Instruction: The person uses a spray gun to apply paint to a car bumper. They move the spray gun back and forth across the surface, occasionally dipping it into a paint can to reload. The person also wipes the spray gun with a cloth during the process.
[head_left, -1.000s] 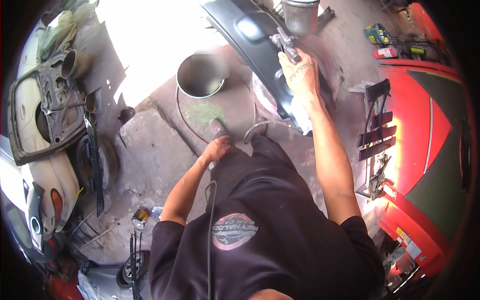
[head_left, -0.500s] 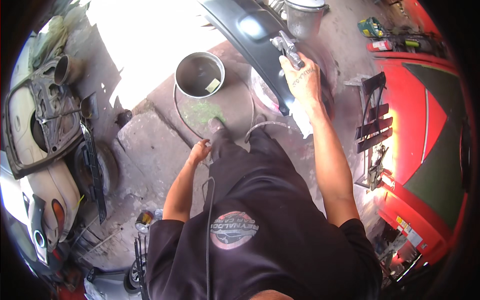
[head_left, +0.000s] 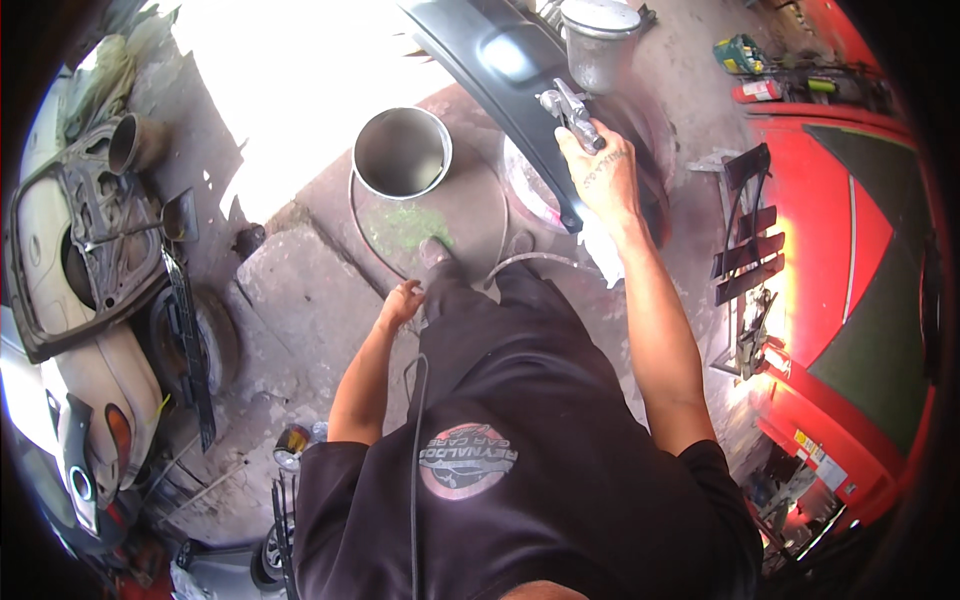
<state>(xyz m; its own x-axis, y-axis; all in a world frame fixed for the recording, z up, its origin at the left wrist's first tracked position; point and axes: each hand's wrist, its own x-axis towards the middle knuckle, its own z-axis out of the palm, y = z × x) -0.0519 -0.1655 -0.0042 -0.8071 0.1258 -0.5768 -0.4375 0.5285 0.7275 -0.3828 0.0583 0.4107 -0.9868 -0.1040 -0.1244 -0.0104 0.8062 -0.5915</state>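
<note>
My right hand (head_left: 603, 180) is closed round the grip of a silver spray gun (head_left: 570, 112). The gun is just above a glossy black curved car body panel (head_left: 500, 90), which extends up and away to the left. Beneath my right wrist hangs a white sheet or cloth (head_left: 603, 258), partly covered by the arm. My left hand (head_left: 404, 300) hangs low beside my left leg, fingers loosely curled and apart, with nothing visible in it. A thin hose (head_left: 355, 215) curves over the floor and passes close to that hand. Another hose piece (head_left: 545, 258) bends near my right leg.
A round metal bucket (head_left: 402, 150) stands ahead of my feet. Beyond the panel is a grey lidded container (head_left: 600, 45). On the left are a car door frame (head_left: 95, 240), a tyre (head_left: 205, 340) and a can (head_left: 291, 445). Red car bodywork (head_left: 815, 250) and black slats (head_left: 750, 265) line the right.
The spray gun and my right hand have shifted slightly downward in the picture. A pale patch inside the bucket no longer shows. My left hand stays almost where it was.
</note>
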